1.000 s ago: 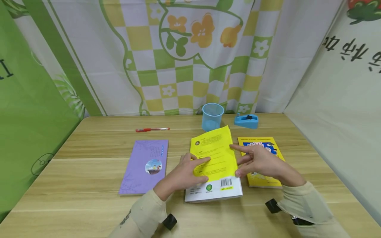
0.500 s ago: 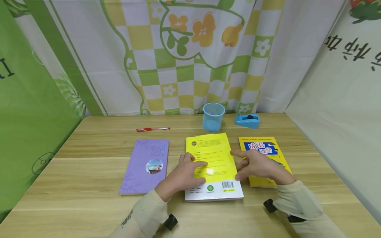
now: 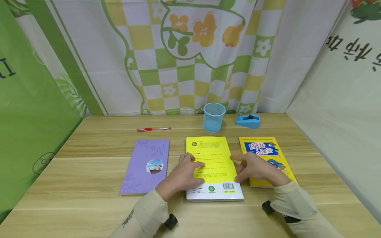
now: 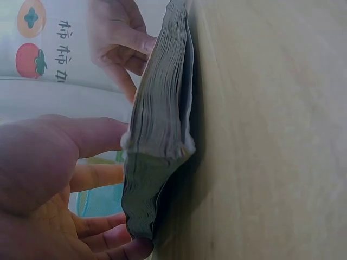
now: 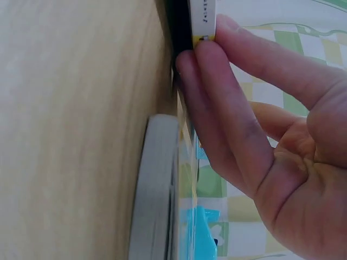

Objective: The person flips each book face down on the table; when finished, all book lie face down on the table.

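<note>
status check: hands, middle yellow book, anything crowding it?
Left hand flat on yellow book, fingers straight. Right hand touching its right edge. Book closed, flat on table. Second yellow book close alongside, right.

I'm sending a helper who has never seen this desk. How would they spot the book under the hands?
On the wooden table, three books lie in a row in front of a blue cup. Take the middle book, under the left hand and right hand. Unlike the purple book and the cartoon-covered book, it shows a plain yellow back cover with a barcode.
</note>
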The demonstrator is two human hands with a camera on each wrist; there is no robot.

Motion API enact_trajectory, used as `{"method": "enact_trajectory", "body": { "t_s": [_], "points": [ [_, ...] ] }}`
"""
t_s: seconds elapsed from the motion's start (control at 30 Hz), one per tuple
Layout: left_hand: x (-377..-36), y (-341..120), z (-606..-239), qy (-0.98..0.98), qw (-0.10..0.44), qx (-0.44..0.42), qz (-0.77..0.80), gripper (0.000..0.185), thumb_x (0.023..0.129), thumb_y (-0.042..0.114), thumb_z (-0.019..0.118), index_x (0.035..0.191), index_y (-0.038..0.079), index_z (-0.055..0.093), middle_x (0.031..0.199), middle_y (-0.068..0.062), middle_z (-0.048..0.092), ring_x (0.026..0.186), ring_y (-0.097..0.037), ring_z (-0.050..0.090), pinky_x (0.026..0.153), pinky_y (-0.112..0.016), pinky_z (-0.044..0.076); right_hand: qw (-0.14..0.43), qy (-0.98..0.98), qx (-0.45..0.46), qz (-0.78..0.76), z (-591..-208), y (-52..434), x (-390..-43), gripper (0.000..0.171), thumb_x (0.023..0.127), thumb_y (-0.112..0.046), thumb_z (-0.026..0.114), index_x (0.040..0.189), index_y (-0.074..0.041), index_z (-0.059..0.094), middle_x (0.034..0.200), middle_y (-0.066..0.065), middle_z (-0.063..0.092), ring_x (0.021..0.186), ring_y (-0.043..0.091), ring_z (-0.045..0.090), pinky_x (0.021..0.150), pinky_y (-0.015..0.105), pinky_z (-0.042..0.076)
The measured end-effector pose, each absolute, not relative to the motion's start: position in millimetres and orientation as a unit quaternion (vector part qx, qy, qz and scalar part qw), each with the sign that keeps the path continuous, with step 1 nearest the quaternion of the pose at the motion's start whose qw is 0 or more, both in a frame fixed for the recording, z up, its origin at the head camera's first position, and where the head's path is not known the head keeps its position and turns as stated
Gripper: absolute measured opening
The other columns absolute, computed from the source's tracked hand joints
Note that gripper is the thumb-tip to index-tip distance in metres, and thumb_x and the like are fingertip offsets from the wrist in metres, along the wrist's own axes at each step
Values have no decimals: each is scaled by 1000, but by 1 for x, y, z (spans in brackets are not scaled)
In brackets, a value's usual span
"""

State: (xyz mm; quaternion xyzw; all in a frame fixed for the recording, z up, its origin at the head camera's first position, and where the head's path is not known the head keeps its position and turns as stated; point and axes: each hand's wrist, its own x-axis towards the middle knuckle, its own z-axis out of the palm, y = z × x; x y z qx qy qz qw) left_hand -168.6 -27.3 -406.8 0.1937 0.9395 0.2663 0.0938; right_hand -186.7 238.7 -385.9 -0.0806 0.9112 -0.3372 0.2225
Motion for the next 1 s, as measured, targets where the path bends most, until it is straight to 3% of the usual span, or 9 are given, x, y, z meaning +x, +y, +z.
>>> {"method": "enact_trajectory", "body": {
  "t_s": [1.0],
  "points": [
    [-168, -28, -407, 940, 85, 194, 267, 50, 84, 28, 79, 130, 13, 68, 135, -13, 48, 122, -28, 36, 96, -42, 44, 225, 918, -94, -312, -386, 239, -184, 85, 75, -11, 88, 149, -4, 48, 83, 5, 62, 76, 19, 55, 66, 29, 45]
  ]
}}
